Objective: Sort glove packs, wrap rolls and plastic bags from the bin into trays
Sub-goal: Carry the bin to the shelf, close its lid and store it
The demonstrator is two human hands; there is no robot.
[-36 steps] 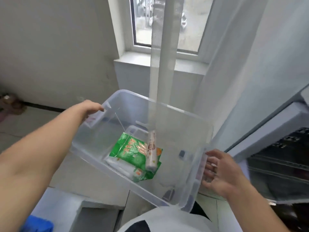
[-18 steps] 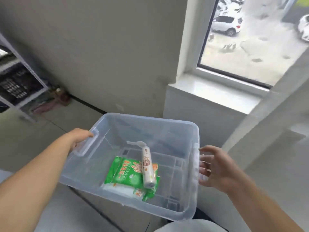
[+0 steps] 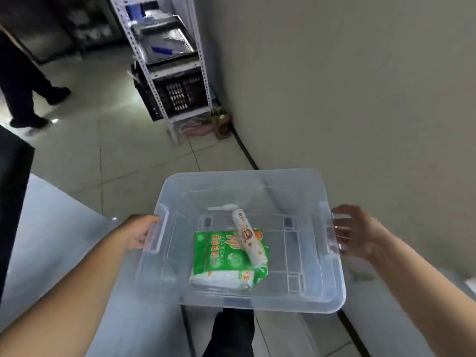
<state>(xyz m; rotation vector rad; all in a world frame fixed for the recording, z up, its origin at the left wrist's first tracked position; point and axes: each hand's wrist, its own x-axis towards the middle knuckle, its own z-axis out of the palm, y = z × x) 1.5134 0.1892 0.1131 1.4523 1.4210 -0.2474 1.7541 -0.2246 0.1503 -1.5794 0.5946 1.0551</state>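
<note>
I carry a clear plastic bin [image 3: 239,181] in front of me, above the floor. My left hand [image 3: 140,234] grips its left handle and my right hand [image 3: 354,231] grips its right handle. Inside lies a green glove pack [image 3: 221,249] with a white wrap roll [image 3: 248,239] slanting across its right side. A white pack of plastic bags [image 3: 221,278] sticks out under the green pack's near edge. A small white scoop-like piece [image 3: 221,208] lies at the roll's far end.
A white metal shelf rack [image 3: 164,60] with a black crate [image 3: 180,95] stands ahead by the wall. A person's dark legs [image 3: 23,81] are at the far left. A pale table surface [image 3: 51,240] lies low on the left. My dark shoe [image 3: 231,333] shows below the bin.
The view has swung left, from the window and sill to the shelf rack and floor. The bin stays held in both hands and now sits more level; its contents barely shifted.
</note>
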